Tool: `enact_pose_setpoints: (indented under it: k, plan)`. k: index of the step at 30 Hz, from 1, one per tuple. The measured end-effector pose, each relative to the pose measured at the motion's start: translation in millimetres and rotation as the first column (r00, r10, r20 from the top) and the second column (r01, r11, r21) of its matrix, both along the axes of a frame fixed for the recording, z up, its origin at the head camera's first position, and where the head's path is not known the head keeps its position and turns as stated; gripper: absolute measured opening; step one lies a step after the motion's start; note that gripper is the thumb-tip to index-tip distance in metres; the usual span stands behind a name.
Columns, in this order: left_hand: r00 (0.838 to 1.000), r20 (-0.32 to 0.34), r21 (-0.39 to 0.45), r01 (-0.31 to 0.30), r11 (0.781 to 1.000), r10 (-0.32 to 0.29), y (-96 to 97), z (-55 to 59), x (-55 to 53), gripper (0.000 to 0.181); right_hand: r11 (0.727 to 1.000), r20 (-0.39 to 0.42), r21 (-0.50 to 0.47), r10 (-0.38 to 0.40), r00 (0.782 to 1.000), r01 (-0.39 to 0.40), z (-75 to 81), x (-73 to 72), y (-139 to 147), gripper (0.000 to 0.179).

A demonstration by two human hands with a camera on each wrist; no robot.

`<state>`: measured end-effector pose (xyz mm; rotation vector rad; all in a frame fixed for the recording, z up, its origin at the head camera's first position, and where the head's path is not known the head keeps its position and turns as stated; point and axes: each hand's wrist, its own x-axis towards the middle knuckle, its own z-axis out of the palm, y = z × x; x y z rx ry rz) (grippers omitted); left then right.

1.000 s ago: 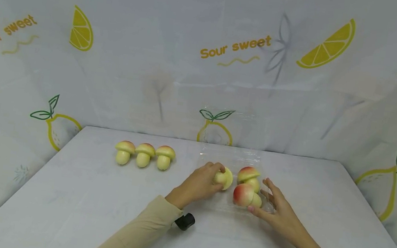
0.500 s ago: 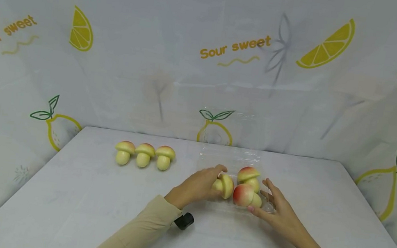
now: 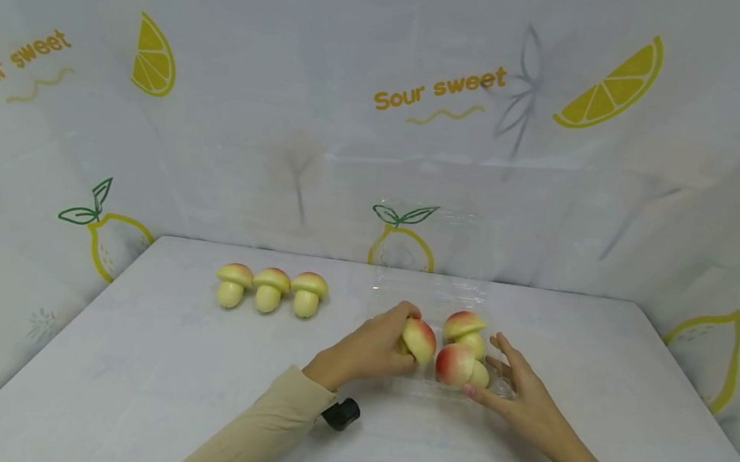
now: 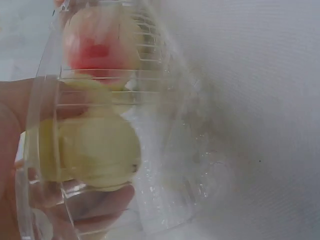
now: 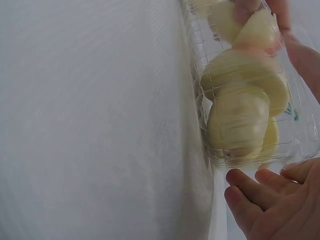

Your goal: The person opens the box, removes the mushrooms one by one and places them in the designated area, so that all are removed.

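Observation:
My left hand [image 3: 366, 348] grips a mushroom-shaped piece [image 3: 420, 340] with a red-tinged yellow cap, at the left side of a clear plastic clamshell box [image 3: 428, 288]. In the left wrist view that pale piece [image 4: 100, 152] shows through the box wall, with fingers around it. Two more mushroom-shaped pieces lie in the box's right half, a rear one [image 3: 464, 326] and a front one [image 3: 454, 364]. At the box's right side is my right hand [image 3: 525, 404], its fingers extended and parted. The right wrist view has these fingertips [image 5: 235, 177] close beside the box's end wall; contact is unclear.
Three similar mushroom-shaped pieces [image 3: 269, 289] stand in a row at the back left of the white table [image 3: 138, 372]. The box's clear lid [image 3: 461, 246] stands raised against the printed backdrop [image 3: 225, 167]. Black wrist devices [image 3: 340, 414] sit below both hands.
The mushroom-shaped piece in my left hand has been turned, so its red-tinged cap top now faces the camera. My right hand and the other pieces stay as they were.

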<state>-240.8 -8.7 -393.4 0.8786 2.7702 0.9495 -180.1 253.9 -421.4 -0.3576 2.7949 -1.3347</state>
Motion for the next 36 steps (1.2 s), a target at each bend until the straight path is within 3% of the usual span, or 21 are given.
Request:
enact_pose_setpoints:
  k: [4,12,22,30,36]
  plan:
    - [1.0,-0.009,0.102,-0.002,0.995,0.003,-3.4,2.4,2.9,0.059,1.0,0.003,-0.006,-0.001,1.0,0.001,1.0,0.5,0,0.103]
    - [0.996,-0.084,0.196,0.023,0.98,-0.006,-11.4,8.6,9.9,0.059,1.0,0.004,-0.01,0.0,1.0,0.0,0.4,0.8,0,0.103]
    - [0.994,-0.097,0.263,-0.027,0.964,0.054,-30.6,9.6,18.2,0.056,1.0,-0.011,0.008,-0.005,1.0,0.005,-0.5,-0.2,-1,0.103]
    - [0.992,-0.061,0.331,-0.081,0.94,0.107,-45.2,9.6,25.1,0.062,1.0,-0.013,0.018,0.0,1.0,0.0,1.0,0.3,-1,0.102]
    - [0.99,-0.04,0.332,-0.112,0.937,0.132,-53.6,10.2,29.5,0.061,1.0,-0.013,0.022,-0.004,1.0,0.004,-0.5,0.1,-1,0.103]
